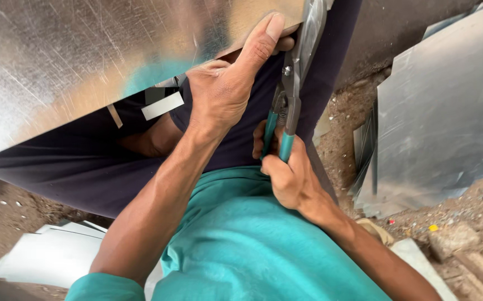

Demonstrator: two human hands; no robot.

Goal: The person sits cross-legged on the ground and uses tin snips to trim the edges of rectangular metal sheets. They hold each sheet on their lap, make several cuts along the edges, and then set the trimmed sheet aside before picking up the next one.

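Galvanised steel, scuffed and scratched: big metal sheet (85, 56) fills the upper left, reflecting teal off the shirt, its cut edge running diagonally toward the hands. Below-left of the grip, flat sheet offcuts (46, 256) lie pale and dull on the dirt. A small white strip (162, 106) hangs just under the sheet edge, left of the left hand; plain, no marking legible.

Left hand (225, 89) pinches the sheet edge, thumb pressed flat on top, fingers curled beneath. Closed hold on the sheet.

Just right of it, tin snips (289, 83): steel blades biting the sheet edge beside the thumb, teal rubber-coated handles pointing down. Right hand (289, 175) wrapped around both handles, squeezed narrow.

A thin cut strip (313, 28) curls up beside the blades.

Right of the grip: more sheet stock (442, 106), matte grey, leaning over rubble. Beyond, small bright scraps (432, 227), yellow and green, on gritty ground.
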